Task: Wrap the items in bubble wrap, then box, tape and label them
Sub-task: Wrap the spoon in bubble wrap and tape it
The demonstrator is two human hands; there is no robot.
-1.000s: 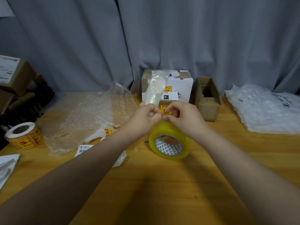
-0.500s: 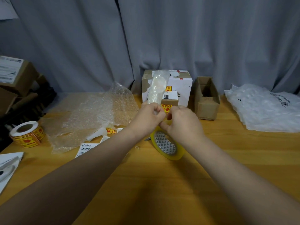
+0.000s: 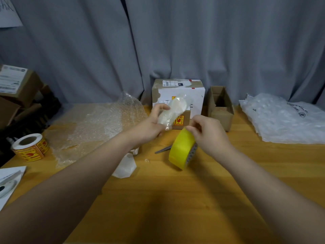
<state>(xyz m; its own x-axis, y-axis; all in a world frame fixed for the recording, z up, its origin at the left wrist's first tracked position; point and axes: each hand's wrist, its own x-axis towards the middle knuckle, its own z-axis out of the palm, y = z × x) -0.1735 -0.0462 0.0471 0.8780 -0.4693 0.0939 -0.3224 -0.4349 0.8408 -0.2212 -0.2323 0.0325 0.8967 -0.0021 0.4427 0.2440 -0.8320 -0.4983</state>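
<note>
Left grip: I am seeing the left hand (image 3: 151, 125) clamping round the bubble-wrapped item (image 3: 175, 110), above the desk (image 3: 158, 199) near its far edge.
Right grip: the right hand (image 3: 209, 136) is pinching the yellow tape roll (image 3: 181, 147) at its top.

A smooth wooden table (image 3: 158, 199) bears a glossy yellow plastic tape roll (image 3: 181, 148) and crinkled clear bubble wrap (image 3: 98, 127). A bundle (image 3: 173, 110) wears the same bubbled plastic. A matt brown cardboard box (image 3: 220, 111) stands before a soft grey cloth curtain (image 3: 175, 41).
</note>
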